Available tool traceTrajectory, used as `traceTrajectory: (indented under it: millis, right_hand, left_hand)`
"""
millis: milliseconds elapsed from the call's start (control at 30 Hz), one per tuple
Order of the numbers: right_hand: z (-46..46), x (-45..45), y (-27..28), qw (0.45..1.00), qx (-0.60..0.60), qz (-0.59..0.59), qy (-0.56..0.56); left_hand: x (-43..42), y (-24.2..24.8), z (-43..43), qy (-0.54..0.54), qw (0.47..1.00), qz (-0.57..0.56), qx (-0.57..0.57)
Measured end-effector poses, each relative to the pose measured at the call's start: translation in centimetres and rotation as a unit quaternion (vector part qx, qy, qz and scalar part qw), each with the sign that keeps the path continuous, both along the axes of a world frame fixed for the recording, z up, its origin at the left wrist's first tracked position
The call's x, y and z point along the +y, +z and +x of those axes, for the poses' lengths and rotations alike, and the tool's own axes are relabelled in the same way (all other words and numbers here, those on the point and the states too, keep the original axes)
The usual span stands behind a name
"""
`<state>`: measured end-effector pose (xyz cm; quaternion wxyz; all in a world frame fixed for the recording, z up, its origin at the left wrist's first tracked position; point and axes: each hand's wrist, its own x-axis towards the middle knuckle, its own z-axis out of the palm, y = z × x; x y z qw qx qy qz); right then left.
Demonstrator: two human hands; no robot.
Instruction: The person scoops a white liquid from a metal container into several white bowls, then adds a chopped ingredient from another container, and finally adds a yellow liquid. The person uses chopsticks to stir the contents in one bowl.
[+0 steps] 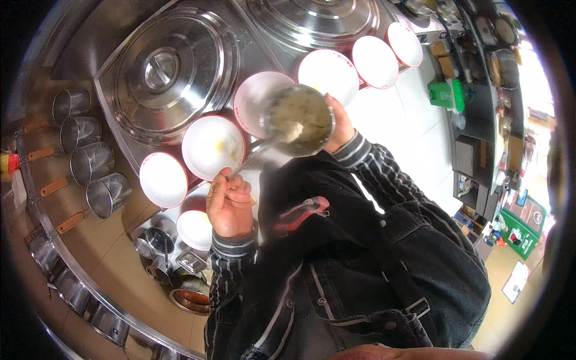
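Observation:
A round metal container (310,119) with a pale brownish-green content is in my right hand (340,126), which grips its right side. My left hand (230,204) pinches the handle of a metal spoon (254,155); the spoon's head reaches into the container and carries something whitish. Behind and left of the container, partly covered by it, is a white bowl (254,96) with a red rim. Close above my left hand sits another white bowl (211,146) with a small yellowish patch inside. More red-rimmed bowls stand along the counter, including a bowl (328,74) beyond my right hand.
Two large steel pot lids, one at left (173,76) and one at the top (315,20), cover the stove area. Several wire-mesh strainers (108,195) hang from a rail at left. Pans and a pot (193,299) stand lower left. A green container (445,95) is on the right-hand shelving.

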<state>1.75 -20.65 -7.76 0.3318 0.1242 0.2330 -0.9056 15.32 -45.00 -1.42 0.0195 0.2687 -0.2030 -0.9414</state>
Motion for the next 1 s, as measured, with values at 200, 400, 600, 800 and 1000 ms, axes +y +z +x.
traceTrajectory:
  millis: [200,400,600,800,1000]
  right_hand:
    - [1.5,7.9,-3.1,0.989,-0.049,-0.133,-0.038]
    - [3.1,8.0,-4.5,0.987,-0.143,0.071,-0.032]
    - [2.4,5.6,-6.5,0.986,-0.160,0.024,-0.043]
    - [1.7,5.2,-8.1,0.987,-0.148,-0.033,-0.049]
    - [2.0,5.7,-7.7,0.986,-0.156,-0.047,-0.047]
  left_hand:
    - [0.8,-3.6,-1.1,-0.066,0.895,-0.438,-0.048]
    - [4.4,-7.3,-2.7,-0.205,0.615,-0.753,0.113]
    - [5.7,-8.3,-3.9,-0.246,0.557,-0.774,0.174]
    - [5.2,-9.1,-3.5,-0.245,0.611,-0.739,0.145]
    - [2.8,-9.5,-3.1,-0.007,0.952,-0.265,-0.153]
